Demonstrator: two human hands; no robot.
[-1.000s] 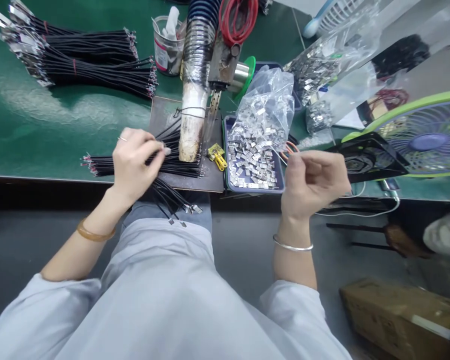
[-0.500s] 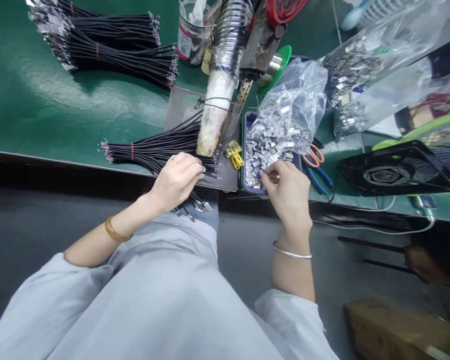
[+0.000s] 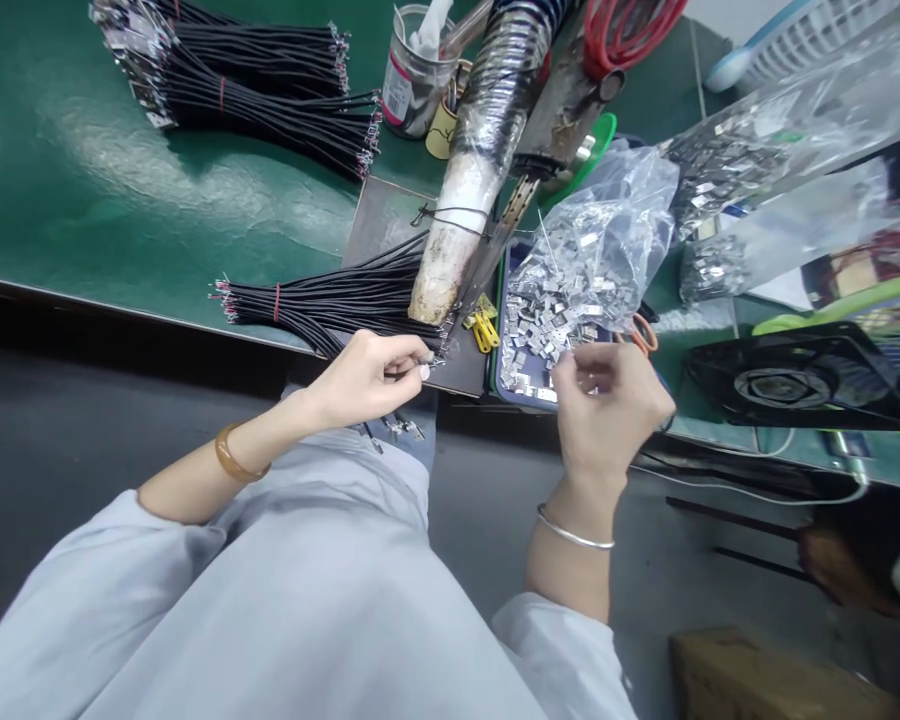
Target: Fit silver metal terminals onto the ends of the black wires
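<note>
My left hand (image 3: 371,378) is closed at the front of the table, thumb and forefinger pinching the end of a black cable. Beside it lies a bundle of black cables (image 3: 315,295) tied with a red band. Under the hand, several cable ends with metal connectors (image 3: 405,428) hang past the table edge. My right hand (image 3: 607,400) is closed in a pinch over the front of a blue bin (image 3: 504,330) of small metal connectors (image 3: 544,315). What its fingertips hold is too small to make out.
A foil-wrapped duct (image 3: 454,215) comes down over the cables, next to a metal tool (image 3: 510,220). Yellow pieces (image 3: 485,332) lie beside the bin. More cable bundles (image 3: 262,85), a jar (image 3: 414,85), bags of connectors (image 3: 735,165) and a black fan (image 3: 787,385) surround the work spot.
My right hand has shifted right and toward me at the bin's front edge, still pinched. My left hand has turned, its thumb and forefinger now showing at the cable end. The camera view has shifted slightly.
</note>
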